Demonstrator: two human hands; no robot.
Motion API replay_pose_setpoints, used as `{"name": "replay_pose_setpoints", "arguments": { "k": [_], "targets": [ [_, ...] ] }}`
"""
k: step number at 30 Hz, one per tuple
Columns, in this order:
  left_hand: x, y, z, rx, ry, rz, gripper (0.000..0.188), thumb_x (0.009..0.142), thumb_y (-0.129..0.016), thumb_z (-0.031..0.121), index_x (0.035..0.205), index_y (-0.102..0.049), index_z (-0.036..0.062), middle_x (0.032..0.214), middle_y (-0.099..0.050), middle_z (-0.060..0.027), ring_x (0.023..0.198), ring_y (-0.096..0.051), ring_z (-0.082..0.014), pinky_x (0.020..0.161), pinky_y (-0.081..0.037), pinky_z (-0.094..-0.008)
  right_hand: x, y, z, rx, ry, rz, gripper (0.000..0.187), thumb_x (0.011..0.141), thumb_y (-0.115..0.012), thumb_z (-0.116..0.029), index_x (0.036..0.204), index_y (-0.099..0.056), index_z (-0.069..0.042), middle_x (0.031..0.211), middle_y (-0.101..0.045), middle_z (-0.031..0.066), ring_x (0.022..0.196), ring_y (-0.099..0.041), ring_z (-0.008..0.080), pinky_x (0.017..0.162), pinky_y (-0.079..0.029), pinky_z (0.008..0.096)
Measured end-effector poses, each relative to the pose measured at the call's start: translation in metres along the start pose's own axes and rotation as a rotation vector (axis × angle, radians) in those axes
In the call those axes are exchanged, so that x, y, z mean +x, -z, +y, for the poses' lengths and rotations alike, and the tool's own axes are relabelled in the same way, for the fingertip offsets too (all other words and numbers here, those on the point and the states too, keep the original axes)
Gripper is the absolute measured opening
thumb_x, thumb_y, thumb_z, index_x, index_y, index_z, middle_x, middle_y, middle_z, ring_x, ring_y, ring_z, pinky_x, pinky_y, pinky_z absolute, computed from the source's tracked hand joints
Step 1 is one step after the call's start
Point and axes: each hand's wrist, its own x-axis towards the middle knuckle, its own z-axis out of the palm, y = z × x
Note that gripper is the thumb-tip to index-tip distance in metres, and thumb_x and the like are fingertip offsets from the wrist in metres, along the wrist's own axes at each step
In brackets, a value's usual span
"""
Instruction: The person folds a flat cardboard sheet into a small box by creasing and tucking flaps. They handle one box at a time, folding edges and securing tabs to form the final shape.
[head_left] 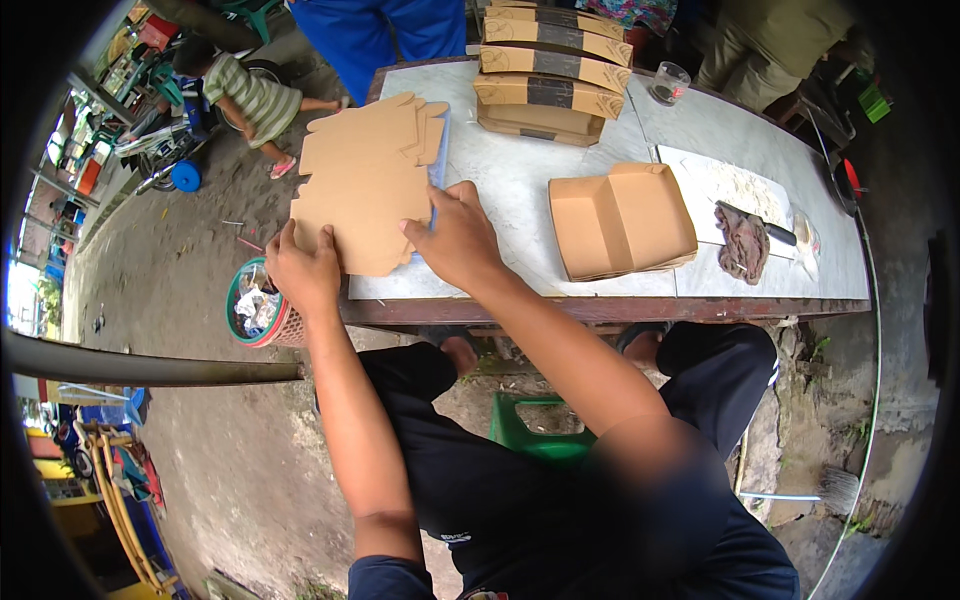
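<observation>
- Flat brown cardboard (365,190) at left end of bench (500,225), its notched tabs unfolded; number of layers hard to tell.
- Left hand (305,268) gripping its near left edge, thumb on top; right hand (462,238) gripping its right edge, thumb likewise on top.
- Open cardboard box (620,225) to the right; cloth (743,248) and knife (779,234) farther right; stacked boxes (550,95) toward far side.
- Basket (238,322) of litter beside bench, below left hand.

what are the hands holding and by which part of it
The flat cardboard: the left hand holds its near-left edge, the right hand its right edge.
</observation>
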Motion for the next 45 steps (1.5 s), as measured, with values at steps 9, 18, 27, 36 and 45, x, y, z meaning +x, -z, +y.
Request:
{"name": "replay_pose_setpoints", "arguments": {
  "k": [9, 18, 27, 36, 45],
  "targets": [
    [-0.003, 0.002, -0.003, -0.186, 0.109, 0.02, 0.044, 0.085, -0.085, 0.015, 0.126, -0.075, 0.0027, 0.11, -0.072, -0.0156, 0.098, -0.07, -0.032, 0.089, -0.055, -0.0446, 0.001, 0.001, 0.009, 0.116, 0.064, 0.149, 0.06, 0.091, -0.078, -0.026, 0.143, -0.061, -0.002, 0.128, -0.055, 0.015, 0.113, -0.065, 0.0315, 0.098, -0.055, 0.0441],
    [-0.012, 0.03, 0.01, -0.843, 0.363, -0.062, 0.045, 0.092, -0.084, 0.004, 0.133, -0.068, -0.0074, 0.091, -0.071, 0.0014, 0.074, -0.06, -0.0052, 0.069, -0.05, -0.0208, -0.004, 0.017, 0.013, 0.579, 0.044, 0.176, 0.042, 0.095, -0.074, -0.006, 0.135, -0.061, -0.004, 0.112, -0.073, 0.0115, 0.084, -0.075, 0.0184, 0.079, -0.059, 0.0332],
    [-0.061, 0.092, 0.056, -1.732, 0.738, -0.472, 0.065, 0.095, -0.066, -0.001, 0.154, -0.041, -0.009, 0.146, -0.059, -0.0236, 0.13, -0.066, -0.0311, 0.108, -0.058, -0.0436, -0.049, 0.061, 0.024, 0.866, 0.123, 0.147, 0.042, 0.101, -0.07, -0.006, 0.14, -0.055, -0.001, 0.12, -0.071, 0.0119, 0.093, -0.073, 0.0128, 0.077, -0.058, 0.0292],
    [-0.123, 0.107, 0.075, -1.722, 0.696, -0.502, 0.057, 0.095, -0.064, -0.007, 0.149, -0.05, -0.0074, 0.136, -0.068, -0.0198, 0.123, -0.07, -0.0267, 0.106, -0.058, -0.0393, -0.088, 0.204, 0.071, -0.153, 0.232, 0.409, 0.061, 0.094, -0.081, -0.024, 0.147, -0.058, -0.007, 0.123, -0.072, 0.0154, 0.104, -0.073, 0.0229, 0.084, -0.058, 0.0368],
    [-0.154, 0.097, 0.089, -1.579, 0.786, -0.771, 0.053, 0.086, -0.059, -0.004, 0.139, -0.059, -0.0059, 0.126, -0.072, -0.0173, 0.115, -0.072, -0.0255, 0.103, -0.058, -0.0388, -0.059, 0.254, 0.176, 0.343, -0.438, 0.08, 0.102, 0.079, -0.088, -0.036, 0.164, -0.04, -0.005, 0.132, -0.067, 0.0249, 0.122, -0.065, 0.0344, 0.103, -0.051, 0.042]
  ]
}}
